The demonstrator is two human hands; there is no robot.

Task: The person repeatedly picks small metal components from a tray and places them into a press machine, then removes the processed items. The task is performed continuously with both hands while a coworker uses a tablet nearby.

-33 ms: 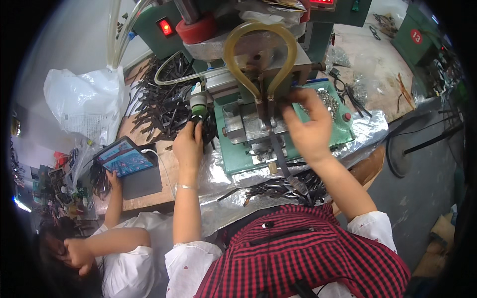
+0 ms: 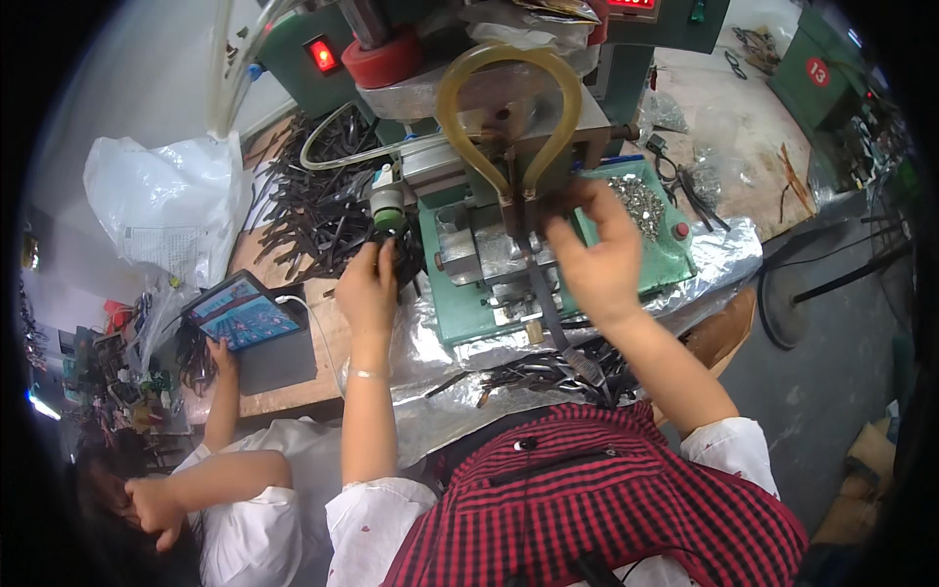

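Observation:
A bench press with a red collar [image 2: 381, 64] and a looped yellow tube [image 2: 562, 88] stands in front of me on a green base plate [image 2: 465, 318]. My right hand [image 2: 602, 259] is at the right side of its metal tooling [image 2: 494, 240], thumb and fingers curled toward each other; whatever is between their tips is hidden. A dark strap [image 2: 550, 308] runs from the tooling down toward my lap. My left hand [image 2: 370, 293] is pinched closed just below a green knob [image 2: 389, 219], beside dark strips; what it pinches is unclear.
A heap of black strips [image 2: 318, 215] lies left of the press, more strips [image 2: 528, 377] near my apron. Small shiny metal parts [image 2: 636, 205] are piled at right. At left, another person's hand [image 2: 223, 357] touches a tablet [image 2: 245, 313]. Scissors [image 2: 670, 171] lie at right.
My right hand has shifted slightly left, closer to the tooling, showing more of the metal parts behind it. My left hand stays nearly in place below the green knob.

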